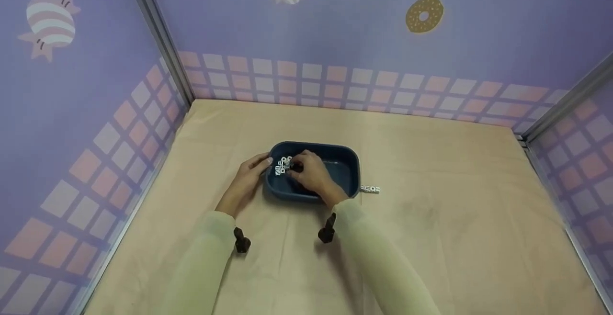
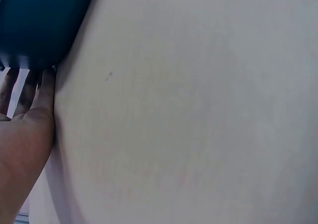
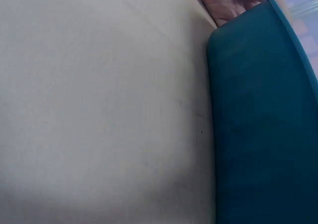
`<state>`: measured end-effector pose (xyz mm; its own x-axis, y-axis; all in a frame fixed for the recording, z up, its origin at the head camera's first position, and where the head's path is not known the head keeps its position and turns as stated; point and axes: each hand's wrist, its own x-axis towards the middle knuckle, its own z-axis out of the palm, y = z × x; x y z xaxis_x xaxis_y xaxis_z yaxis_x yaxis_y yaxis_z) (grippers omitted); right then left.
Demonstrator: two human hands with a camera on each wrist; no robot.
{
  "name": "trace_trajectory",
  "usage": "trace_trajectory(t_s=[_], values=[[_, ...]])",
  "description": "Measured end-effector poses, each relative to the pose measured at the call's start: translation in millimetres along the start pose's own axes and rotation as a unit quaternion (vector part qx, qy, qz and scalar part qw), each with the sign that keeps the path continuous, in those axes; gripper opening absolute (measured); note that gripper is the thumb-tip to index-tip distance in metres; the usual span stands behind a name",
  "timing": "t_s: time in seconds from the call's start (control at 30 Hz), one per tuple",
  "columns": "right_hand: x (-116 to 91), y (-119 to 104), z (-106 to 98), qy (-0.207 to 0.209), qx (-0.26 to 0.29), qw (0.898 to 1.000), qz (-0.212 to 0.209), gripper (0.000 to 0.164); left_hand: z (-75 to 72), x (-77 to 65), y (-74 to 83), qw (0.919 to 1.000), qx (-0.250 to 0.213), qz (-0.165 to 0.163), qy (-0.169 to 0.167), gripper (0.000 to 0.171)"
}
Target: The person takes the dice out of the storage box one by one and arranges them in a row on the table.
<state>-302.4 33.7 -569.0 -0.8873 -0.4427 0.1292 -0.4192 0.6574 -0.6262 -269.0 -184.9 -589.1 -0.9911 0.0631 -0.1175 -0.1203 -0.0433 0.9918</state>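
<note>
A dark blue rectangular basin stands on the cloth. My left hand holds it at its left end, with the thumb at the rim and the fingers along the outer wall. The left wrist view shows those fingers up against the basin's side. Inside, white dice-like cubes with dark marks lie bunched at the left end. My right hand reaches in over the front rim, with bent fingers and thumb right at these cubes. I cannot tell whether it pinches one.
Just right of the basin, several white cubes sit in a short row on the beige cloth. Patterned purple panels enclose the back and both sides, with metal posts at the corners. A dark device hangs at each wrist.
</note>
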Motion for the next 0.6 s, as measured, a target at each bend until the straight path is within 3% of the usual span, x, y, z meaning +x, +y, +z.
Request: trace_trajectory(t_s=[0.23, 0.6], values=[[-0.8, 0.1, 0.7, -0.004, 0.002, 1.000, 0.002, 0.030, -0.6, 0.0, -0.4, 1.0000, 0.000, 0.000, 0.008, 0.050], [-2.9, 4.9, 1.6, -0.005, 0.022, 1.000, 0.019, 0.009, 2.0, -0.5, -0.9, 0.9999, -0.016, -0.002, 0.000, 0.048]])
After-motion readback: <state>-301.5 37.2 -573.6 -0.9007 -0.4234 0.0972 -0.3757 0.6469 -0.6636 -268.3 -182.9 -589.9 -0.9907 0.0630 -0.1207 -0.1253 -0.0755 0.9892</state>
